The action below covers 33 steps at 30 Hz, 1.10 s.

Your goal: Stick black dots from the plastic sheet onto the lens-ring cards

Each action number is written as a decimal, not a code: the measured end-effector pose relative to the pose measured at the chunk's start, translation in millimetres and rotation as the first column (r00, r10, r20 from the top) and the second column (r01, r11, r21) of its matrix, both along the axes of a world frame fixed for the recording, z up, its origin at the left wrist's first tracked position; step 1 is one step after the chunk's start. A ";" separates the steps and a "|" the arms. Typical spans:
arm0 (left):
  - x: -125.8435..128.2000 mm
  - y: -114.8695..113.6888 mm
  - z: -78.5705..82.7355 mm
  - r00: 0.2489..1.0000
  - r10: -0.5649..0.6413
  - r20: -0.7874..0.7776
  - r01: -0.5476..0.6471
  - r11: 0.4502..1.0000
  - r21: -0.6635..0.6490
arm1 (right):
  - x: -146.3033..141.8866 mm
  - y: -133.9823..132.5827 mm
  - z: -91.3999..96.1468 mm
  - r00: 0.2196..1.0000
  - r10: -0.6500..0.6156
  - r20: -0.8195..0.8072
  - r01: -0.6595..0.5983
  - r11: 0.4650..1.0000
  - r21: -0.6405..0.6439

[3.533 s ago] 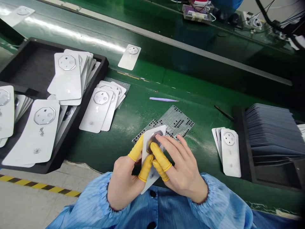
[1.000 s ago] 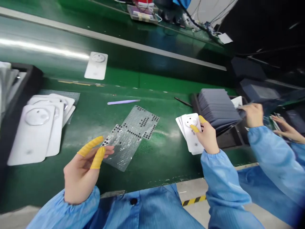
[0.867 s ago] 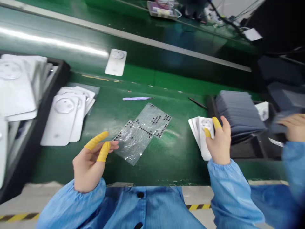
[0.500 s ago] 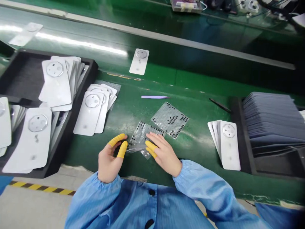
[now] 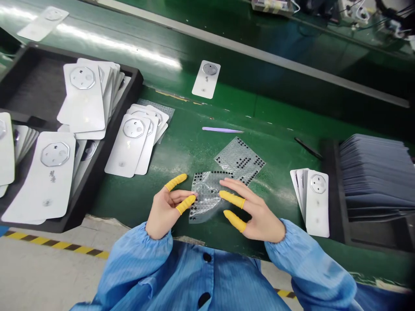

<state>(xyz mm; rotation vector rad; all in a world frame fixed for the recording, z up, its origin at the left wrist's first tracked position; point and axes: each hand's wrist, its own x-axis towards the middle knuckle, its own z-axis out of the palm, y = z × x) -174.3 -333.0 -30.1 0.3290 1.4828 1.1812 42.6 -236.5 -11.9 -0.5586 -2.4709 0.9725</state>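
My left hand (image 5: 165, 207), with yellow finger cots, pinches the left edge of a clear plastic sheet dotted with small black parts (image 5: 207, 194) and holds it just above the green table. My right hand (image 5: 257, 218), also with yellow cots, has its fingers spread and its index tip rests at the sheet's right edge. A second dotted sheet (image 5: 241, 157) lies flat just beyond. Right of my hands lies a small stack of white back covers (image 5: 313, 201).
Purple tweezers (image 5: 222, 129) and a black tool (image 5: 308, 148) lie further back. More white covers are stacked at left (image 5: 136, 140) and in a black tray (image 5: 106, 142). One cover (image 5: 206, 79) rides the conveyor. A tray of dark grey sheets (image 5: 372, 172) stands at right.
The white cover held in both hands went onto the right stack. My right hand came back to the middle, and both hands have lifted the nearer dotted sheet.
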 end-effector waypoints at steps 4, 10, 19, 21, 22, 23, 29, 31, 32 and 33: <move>0.2 3.0 -2.2 0.989 0.137 0.050 -0.137 0.991 0.008 | -28.0 -1.8 11.2 0.984 -0.129 -0.125 0.122 0.991 -0.062; -10.1 12.2 -3.8 0.973 0.196 0.119 -0.196 0.981 -0.005 | -71.2 -1.9 -22.0 1.000 0.006 -0.029 -0.003 0.992 0.126; 3.4 8.6 -9.1 0.937 0.325 0.131 -0.327 0.945 -0.001 | -67.9 -3.8 -43.9 0.989 0.048 -0.138 0.029 0.859 0.511; 5.2 9.6 -13.3 0.929 0.348 0.126 -0.352 0.936 0.012 | -69.5 -1.4 -55.5 0.987 0.052 -0.154 0.050 0.804 0.592; 6.3 9.7 -15.3 0.927 0.355 0.123 -0.361 0.932 0.023 | -70.0 -0.9 -60.8 0.987 0.058 -0.149 0.048 0.783 0.620; 7.6 9.5 -17.2 0.925 0.360 0.121 -0.366 0.930 0.035 | -70.1 -0.8 -65.4 0.989 0.064 -0.135 0.036 0.774 0.632; 12.6 6.4 -26.3 0.928 0.358 0.100 -0.369 0.922 0.120 | -64.9 3.7 -81.5 0.994 0.058 -0.091 -0.006 0.873 0.488; 11.9 4.7 -29.1 0.931 0.356 0.086 -0.365 0.921 0.139 | -62.7 6.9 -87.3 0.991 0.093 -0.098 -0.035 0.880 0.474; 11.5 3.7 -31.1 0.933 0.351 0.079 -0.359 0.922 0.146 | -61.9 7.9 -91.0 0.988 0.116 -0.100 -0.054 0.874 0.484; 11.1 2.9 -33.6 0.937 0.342 0.073 -0.350 0.925 0.151 | -61.5 8.0 -95.1 0.987 0.124 -0.101 -0.057 0.864 0.500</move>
